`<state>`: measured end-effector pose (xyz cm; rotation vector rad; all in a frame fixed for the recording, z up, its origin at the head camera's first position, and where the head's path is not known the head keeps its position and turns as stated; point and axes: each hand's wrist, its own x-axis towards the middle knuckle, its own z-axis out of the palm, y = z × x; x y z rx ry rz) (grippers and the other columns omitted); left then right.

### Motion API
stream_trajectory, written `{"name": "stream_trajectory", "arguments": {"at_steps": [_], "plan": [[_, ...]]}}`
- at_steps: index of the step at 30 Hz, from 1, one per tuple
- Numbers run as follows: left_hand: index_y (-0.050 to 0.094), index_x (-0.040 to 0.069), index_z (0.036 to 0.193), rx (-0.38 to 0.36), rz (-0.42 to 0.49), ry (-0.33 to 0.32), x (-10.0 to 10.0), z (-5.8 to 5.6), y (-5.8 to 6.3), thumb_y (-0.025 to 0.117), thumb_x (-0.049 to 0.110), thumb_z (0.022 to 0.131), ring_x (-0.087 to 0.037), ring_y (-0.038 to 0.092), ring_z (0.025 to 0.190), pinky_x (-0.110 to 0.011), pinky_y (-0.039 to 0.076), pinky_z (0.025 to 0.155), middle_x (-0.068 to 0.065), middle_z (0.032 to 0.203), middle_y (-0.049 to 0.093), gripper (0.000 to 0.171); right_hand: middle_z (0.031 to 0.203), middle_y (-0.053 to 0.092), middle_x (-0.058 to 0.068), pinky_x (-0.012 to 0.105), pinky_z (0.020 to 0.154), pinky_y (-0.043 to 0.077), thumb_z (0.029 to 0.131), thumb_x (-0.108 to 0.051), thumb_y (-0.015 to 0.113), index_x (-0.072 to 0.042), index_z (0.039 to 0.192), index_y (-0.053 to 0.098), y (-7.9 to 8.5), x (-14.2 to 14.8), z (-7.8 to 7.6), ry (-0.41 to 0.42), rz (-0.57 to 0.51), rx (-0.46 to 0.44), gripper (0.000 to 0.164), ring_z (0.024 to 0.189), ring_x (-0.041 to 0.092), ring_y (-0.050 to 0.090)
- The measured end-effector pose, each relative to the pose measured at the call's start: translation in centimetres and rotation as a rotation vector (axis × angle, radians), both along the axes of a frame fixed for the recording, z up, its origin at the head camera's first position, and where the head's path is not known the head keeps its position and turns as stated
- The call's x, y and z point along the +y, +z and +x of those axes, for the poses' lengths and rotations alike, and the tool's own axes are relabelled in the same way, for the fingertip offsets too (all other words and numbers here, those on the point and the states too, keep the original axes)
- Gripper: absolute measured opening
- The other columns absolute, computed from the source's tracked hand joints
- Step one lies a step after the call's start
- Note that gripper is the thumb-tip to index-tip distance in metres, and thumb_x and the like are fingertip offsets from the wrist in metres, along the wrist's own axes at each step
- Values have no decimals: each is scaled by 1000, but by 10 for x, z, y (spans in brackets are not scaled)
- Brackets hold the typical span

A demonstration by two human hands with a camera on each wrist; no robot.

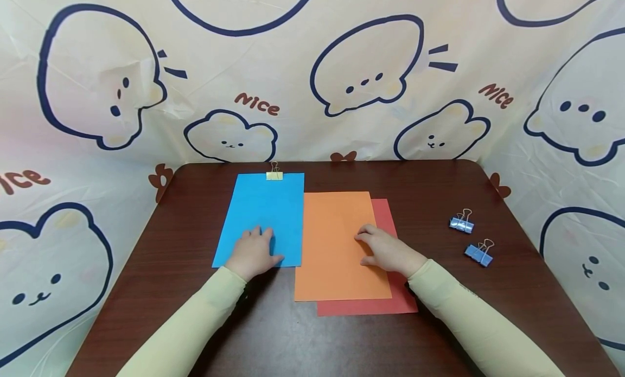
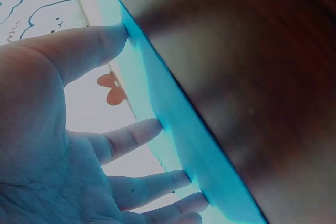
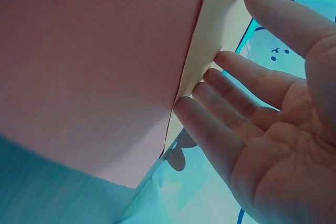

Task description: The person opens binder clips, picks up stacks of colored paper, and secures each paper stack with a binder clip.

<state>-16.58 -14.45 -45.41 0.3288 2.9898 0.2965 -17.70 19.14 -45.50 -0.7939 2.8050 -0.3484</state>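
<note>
My left hand point(image 1: 252, 253) rests its fingertips on the blue sheet point(image 1: 263, 203), fingers spread, near the sheet's lower right. At that sheet's top edge sits a yellow binder clip point(image 1: 274, 176) with its wire handles up. The orange sheet point(image 1: 337, 247) lies to the right, partly over a red sheet point(image 1: 366, 307) that shows along its right and lower sides. On the orange sheet's right part, my right hand point(image 1: 388, 250) touches down with its fingertips. The left wrist view shows the thumb and fingers point(image 2: 134, 135) of that hand meeting the blue surface, holding nothing.
Two blue binder clips, one farther back point(image 1: 461, 223) and one nearer point(image 1: 479, 255), lie on the right of the dark brown table point(image 1: 185, 219). A cloth point(image 1: 293, 133) printed with cartoon bears hangs behind the table and at both sides.
</note>
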Motion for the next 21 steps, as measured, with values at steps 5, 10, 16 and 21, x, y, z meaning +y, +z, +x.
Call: {"name": "stream_trajectory", "arguments": {"at_steps": [5, 10, 16, 21], "plan": [[56, -3, 136, -8, -7, 11, -3, 0, 1, 80, 39, 89, -50, 56, 117, -61, 53, 95, -35, 138, 53, 67, 135, 57, 17, 44, 107, 50, 87, -23, 85, 4, 133, 64, 0, 1, 0, 7, -4, 5, 57, 123, 31, 59], [55, -3, 138, -22, -12, 22, -7, -2, 1, 79, 38, 90, -51, 56, 117, -61, 52, 96, -36, 139, 51, 67, 135, 57, 17, 44, 107, 50, 87, -23, 84, 4, 133, 64, 0, 1, 0, 12, -5, 6, 57, 122, 32, 59], [53, -4, 141, -50, -8, 49, -13, -7, 0, 77, 38, 90, -52, 56, 117, -62, 52, 97, -36, 142, 50, 70, 135, 57, 17, 44, 107, 50, 87, -24, 84, 4, 133, 64, 0, 0, -1, 9, -6, 3, 58, 122, 32, 59], [51, -5, 143, -71, 5, 73, -17, -9, 1, 76, 36, 91, -53, 54, 120, -64, 51, 98, -37, 144, 47, 71, 135, 57, 17, 44, 107, 50, 87, -24, 84, 4, 133, 64, 0, 0, -1, 9, -5, 2, 57, 122, 31, 59]]}}
